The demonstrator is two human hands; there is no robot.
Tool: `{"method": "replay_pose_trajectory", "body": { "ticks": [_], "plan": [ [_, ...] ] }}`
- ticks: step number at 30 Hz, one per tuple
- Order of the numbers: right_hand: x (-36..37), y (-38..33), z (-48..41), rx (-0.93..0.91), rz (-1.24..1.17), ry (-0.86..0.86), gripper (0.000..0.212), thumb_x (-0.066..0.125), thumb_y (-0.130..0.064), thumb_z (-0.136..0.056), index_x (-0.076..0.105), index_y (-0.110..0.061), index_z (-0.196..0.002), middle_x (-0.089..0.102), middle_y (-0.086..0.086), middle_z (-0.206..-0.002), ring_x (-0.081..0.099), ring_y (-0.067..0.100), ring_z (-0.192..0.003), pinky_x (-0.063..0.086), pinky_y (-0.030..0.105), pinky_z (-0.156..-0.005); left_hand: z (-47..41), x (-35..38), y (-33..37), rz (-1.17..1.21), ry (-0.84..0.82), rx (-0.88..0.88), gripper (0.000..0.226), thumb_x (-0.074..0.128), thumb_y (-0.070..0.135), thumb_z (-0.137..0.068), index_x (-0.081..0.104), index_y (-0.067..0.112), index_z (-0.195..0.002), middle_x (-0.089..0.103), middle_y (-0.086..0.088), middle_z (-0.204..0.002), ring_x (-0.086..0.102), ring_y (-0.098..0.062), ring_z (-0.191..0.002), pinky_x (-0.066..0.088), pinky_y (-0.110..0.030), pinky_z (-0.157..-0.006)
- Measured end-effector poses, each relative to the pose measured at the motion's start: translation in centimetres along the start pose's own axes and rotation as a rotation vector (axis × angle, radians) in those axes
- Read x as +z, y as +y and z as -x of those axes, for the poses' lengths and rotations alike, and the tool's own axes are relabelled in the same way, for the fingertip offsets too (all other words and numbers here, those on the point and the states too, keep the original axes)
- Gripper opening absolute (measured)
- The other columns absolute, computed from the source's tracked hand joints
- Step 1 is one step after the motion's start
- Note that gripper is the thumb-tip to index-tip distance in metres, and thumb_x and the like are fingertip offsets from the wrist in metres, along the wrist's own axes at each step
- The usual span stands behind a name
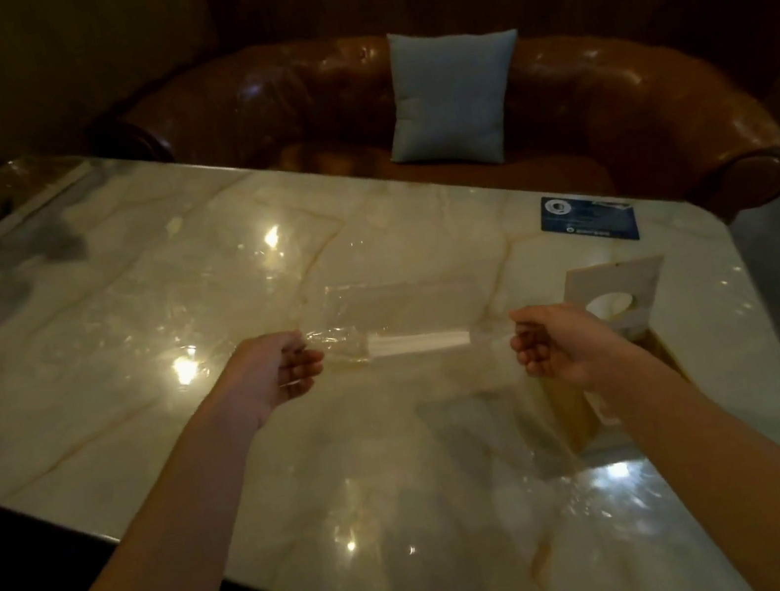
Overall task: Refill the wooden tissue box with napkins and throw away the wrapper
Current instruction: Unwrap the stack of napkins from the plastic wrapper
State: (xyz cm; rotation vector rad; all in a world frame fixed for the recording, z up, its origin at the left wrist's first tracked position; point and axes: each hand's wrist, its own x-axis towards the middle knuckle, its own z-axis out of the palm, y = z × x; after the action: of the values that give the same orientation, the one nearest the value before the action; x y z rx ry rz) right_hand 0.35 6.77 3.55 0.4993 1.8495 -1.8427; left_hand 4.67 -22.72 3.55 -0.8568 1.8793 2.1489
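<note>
1. The left hand (280,366) and the right hand (555,344) hold a clear plastic wrapper (411,338) stretched between them above the marble worktop (120,316).
2. Each hand's fingers are curled closed, pinching one end of the wrapper.
3. The wooden tissue box (614,308) stands on the worktop just behind the right hand, a napkin showing in its round opening.

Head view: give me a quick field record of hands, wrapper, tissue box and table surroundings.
left hand: closed on one end of the wrapper
right hand: closed on the other end
wrapper: clear plastic, stretched between both hands above the table, looks empty
tissue box: on the table behind the right hand, round opening showing white napkins
table: glossy marble
card: dark blue, flat near far edge
sofa: brown leather, with pale cushion
</note>
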Motion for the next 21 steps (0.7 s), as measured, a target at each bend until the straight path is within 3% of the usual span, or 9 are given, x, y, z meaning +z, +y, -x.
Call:
{"method": "replay_pose_trajectory", "body": {
  "ticks": [8,14,21],
  "plan": [
    [-0.6,0.7,1.6,-0.055,-0.009,-0.041,0.035,0.052,-0.018,-0.091,0.049,-0.012,-0.057,0.057,0.003,-0.047,0.053,0.012,-0.040,0.042,0.021,-0.039,0.8,-0.3,-1.0,0.025,-0.021,0.090,0.021,0.048,0.017,-0.092,0.057,0.009,-0.075,0.066,-0.008,-0.073,0.066,-0.012,-0.055,0.055,-0.023,-0.052],
    [-0.7,7.6,2.7,0.032,0.105,-0.022,0.023,0.054,-0.010,-0.089,0.056,-0.007,-0.066,0.054,0.008,-0.054,0.054,0.014,-0.038,0.042,0.019,-0.035,1.3,-2.1,-7.4,-0.096,0.006,-0.057,0.019,0.048,0.012,-0.092,0.058,0.007,-0.077,0.065,-0.011,-0.077,0.061,-0.020,-0.066,0.050,-0.030,-0.062],
    [-1.4,13.2,2.9,0.231,0.171,-0.135,0.016,0.056,-0.003,-0.088,0.052,-0.005,-0.073,0.049,0.009,-0.051,0.048,0.011,-0.035,0.040,0.019,-0.039,1.5,-3.6,-12.1,-0.388,-0.022,-0.238,0.021,0.057,0.004,-0.086,0.061,0.009,-0.066,0.062,-0.013,-0.067,0.056,-0.022,-0.062,0.042,-0.028,-0.067]
  ]
}}
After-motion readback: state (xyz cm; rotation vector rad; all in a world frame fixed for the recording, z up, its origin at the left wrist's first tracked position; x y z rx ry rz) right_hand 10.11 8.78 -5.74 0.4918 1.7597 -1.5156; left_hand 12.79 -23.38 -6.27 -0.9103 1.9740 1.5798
